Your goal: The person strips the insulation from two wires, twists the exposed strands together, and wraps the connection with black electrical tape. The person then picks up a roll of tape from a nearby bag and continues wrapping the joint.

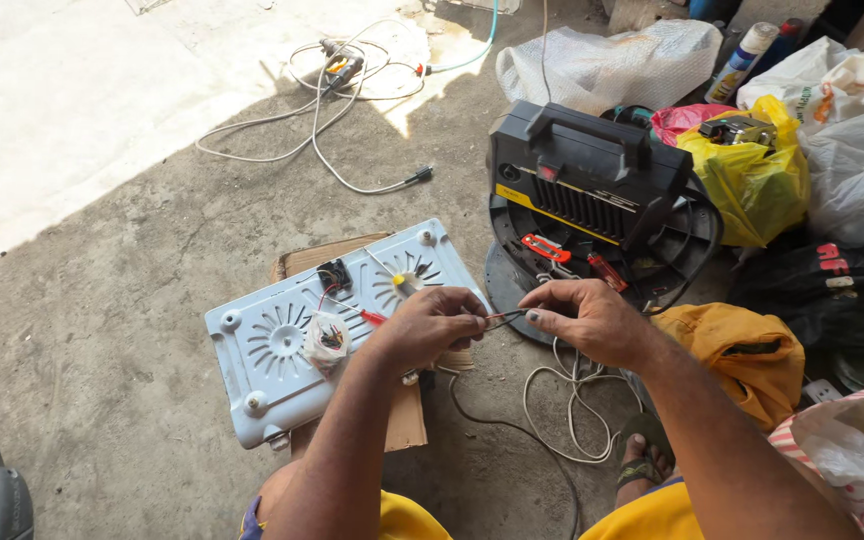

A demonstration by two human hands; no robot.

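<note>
Pinching thin red-black wires between both hands: left hand closed on wire, right hand gripping other end, above white vented panel on concrete floor.

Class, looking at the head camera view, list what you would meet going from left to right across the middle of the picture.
White vented appliance panel → left hand → thin wires pinched between both hands → right hand → orange cloth bag → black plastic bag.
</note>
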